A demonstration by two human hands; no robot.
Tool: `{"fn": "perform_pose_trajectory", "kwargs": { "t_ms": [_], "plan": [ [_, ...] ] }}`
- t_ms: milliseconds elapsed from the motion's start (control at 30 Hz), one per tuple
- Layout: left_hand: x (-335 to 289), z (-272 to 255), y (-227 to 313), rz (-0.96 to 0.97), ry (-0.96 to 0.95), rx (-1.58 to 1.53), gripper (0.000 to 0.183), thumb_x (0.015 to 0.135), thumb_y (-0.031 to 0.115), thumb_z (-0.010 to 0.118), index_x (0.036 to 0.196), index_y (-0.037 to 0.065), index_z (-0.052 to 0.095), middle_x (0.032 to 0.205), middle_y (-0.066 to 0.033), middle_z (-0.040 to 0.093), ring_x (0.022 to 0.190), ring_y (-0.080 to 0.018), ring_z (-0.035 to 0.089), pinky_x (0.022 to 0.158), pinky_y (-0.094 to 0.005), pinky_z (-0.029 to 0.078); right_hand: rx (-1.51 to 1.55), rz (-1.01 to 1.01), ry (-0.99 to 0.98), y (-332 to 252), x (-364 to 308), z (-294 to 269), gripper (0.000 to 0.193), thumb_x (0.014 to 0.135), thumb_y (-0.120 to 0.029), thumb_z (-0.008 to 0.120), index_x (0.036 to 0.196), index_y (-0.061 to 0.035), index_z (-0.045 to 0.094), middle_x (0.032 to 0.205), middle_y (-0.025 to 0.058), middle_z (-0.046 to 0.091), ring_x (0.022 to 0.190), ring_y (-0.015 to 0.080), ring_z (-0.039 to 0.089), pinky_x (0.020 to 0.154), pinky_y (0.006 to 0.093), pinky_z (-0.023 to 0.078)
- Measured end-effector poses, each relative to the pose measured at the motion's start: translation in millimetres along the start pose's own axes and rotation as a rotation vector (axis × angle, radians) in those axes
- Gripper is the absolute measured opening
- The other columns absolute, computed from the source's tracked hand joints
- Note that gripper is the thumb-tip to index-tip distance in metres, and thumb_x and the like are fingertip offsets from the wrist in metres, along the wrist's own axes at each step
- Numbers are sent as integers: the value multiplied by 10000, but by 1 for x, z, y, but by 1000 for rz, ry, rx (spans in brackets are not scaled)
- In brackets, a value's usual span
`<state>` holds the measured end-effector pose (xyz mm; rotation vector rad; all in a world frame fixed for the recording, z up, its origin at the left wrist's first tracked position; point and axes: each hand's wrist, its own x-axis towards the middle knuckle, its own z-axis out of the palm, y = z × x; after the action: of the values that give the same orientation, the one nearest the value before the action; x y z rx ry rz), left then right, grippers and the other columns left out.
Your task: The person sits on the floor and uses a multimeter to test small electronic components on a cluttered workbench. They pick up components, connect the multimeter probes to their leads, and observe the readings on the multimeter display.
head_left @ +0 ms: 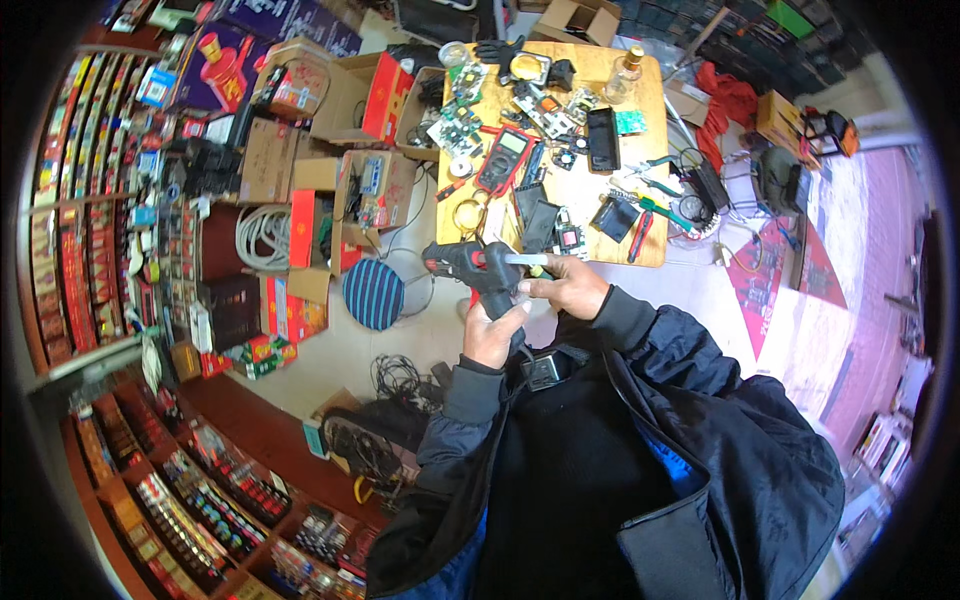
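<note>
Pale, illegible lettering [766, 322] on the red floor panel [757, 288]

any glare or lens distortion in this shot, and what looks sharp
Head view: strong fisheye curves the brown wooden shelf at lower left; the corners are black; the pale floor at far right looks washed out and pinkish; the black and red tool in the left hand looks fairly sharp.

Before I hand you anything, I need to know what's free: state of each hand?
Left hand: closed around the handle of the black glue gun.
Right hand: closed, fingers on the white glue stick.
</note>
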<state>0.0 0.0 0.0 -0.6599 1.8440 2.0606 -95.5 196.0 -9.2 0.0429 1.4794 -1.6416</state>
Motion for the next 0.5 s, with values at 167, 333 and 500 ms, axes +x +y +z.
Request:
{"fn": "perform_pose_trajectory", "kwargs": {
  "t_ms": [167, 333, 500],
  "plan": [
    [43, -44, 13, 5, -86, 91, 389, 986, 137, 822, 1337, 0, 723, 1214, -56, 766, 1087, -154, 699, 975, -353, 570, 158, 78, 249, 11, 16, -1, 317, 1049, -258, 796, 1278, -52, 719, 913, 22, 741, 729, 76, 626, 587, 230, 403],
    [73, -89, 26, 205, -172, 293, 396, 955, 176, 850, 1289, -2, 735, 1160, -129, 805, 1029, -217, 757, 952, -395, 590, 322, -64, 303, 6, 27, 64, 285, 1000, -263, 871, 1090, -92, 663, 870, 39, 739, 608, 86, 567, 532, 244, 414],
    [95, -124, 52, 253, -273, 578, 337, 982, 159, 839, 1266, -9, 767, 1096, -90, 819, 986, -185, 747, 903, -375, 589, 389, -102, 337, 13, 38, 113, 301, 1007, -260, 865, 1135, -82, 660, 918, 45, 738, 632, 96, 586, 559, 249, 448]
  ]
}}
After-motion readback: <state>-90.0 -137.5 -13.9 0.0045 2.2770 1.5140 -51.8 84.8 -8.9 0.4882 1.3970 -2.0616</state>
